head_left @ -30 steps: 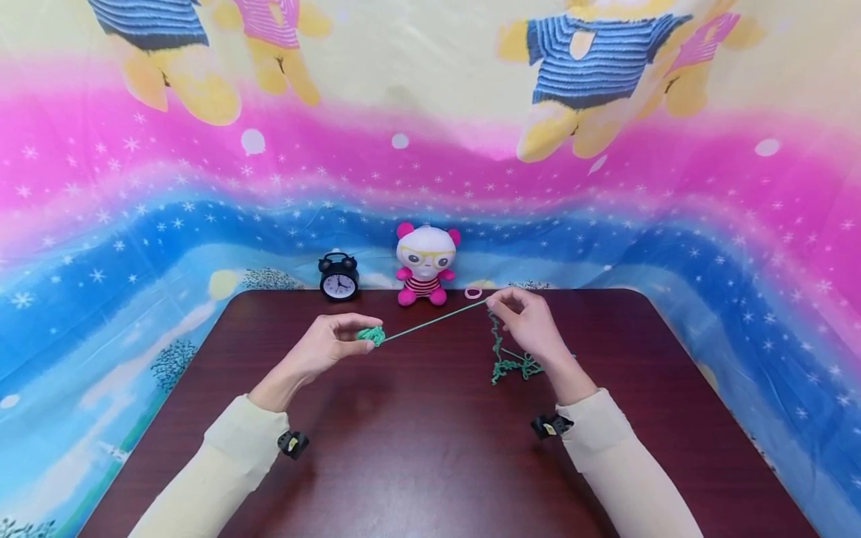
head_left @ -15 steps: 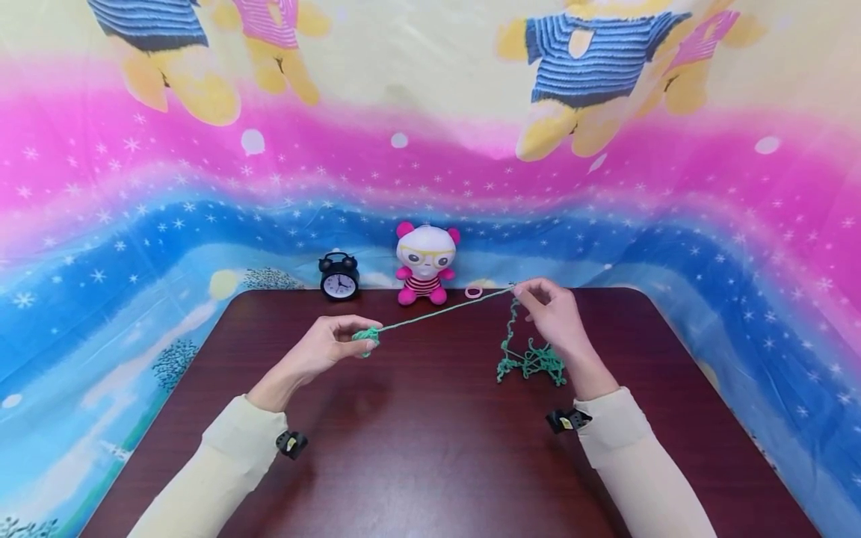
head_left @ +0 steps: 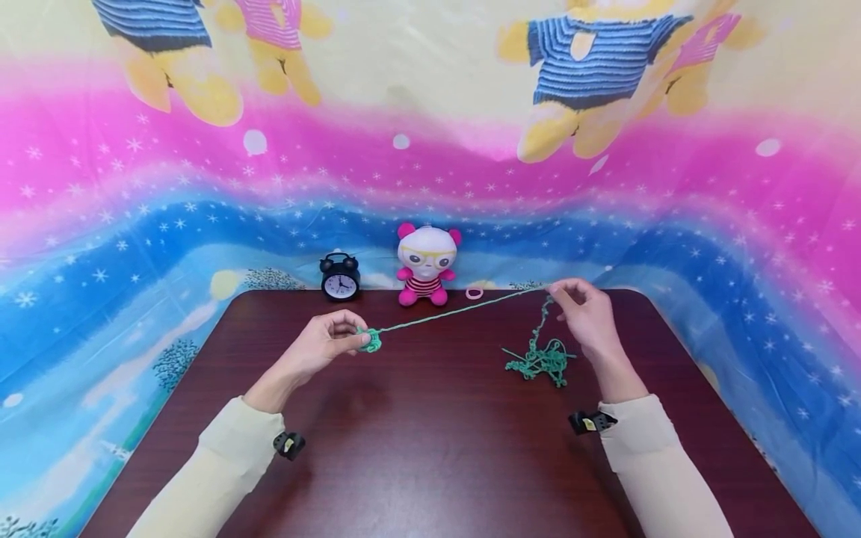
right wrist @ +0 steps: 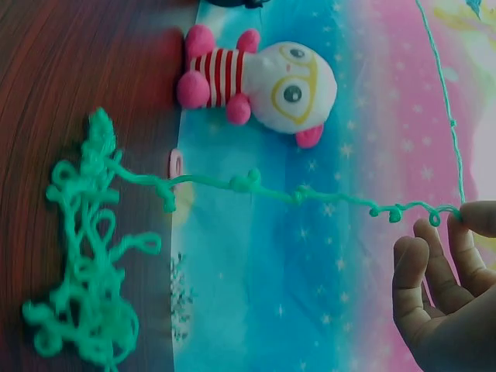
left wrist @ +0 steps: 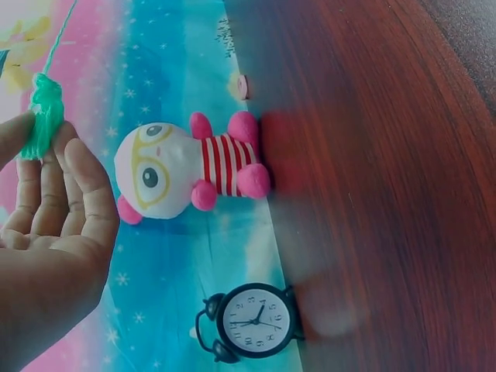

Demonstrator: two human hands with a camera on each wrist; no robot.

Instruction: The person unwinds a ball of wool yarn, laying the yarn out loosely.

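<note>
My left hand [head_left: 323,344] pinches a small green yarn bundle [left wrist: 46,116] between thumb and fingers, above the table's left half. From the bundle a strand of yarn [head_left: 457,311] runs taut, up to the right. At its other end my right hand [head_left: 588,317] pinches the strand between thumb and forefinger. Below those fingertips a curly, kinked length [right wrist: 302,194] hangs down to a loose tangle of green yarn [head_left: 545,362] on the table. In the right wrist view the tangle shows many loops.
A black twin-bell alarm clock [head_left: 340,278] stands at the back edge of the dark wooden table [head_left: 430,448]. Beside it sits a pink and white plush panda [head_left: 426,265]. A small pink ring [head_left: 474,293] lies to the panda's right. A printed cloth [head_left: 430,179] hangs behind.
My right hand has moved right, drawing the strand longer between the hands. The tangle has shifted slightly right and shows more fully. The left hand stays nearly in place while the bundle turns.
</note>
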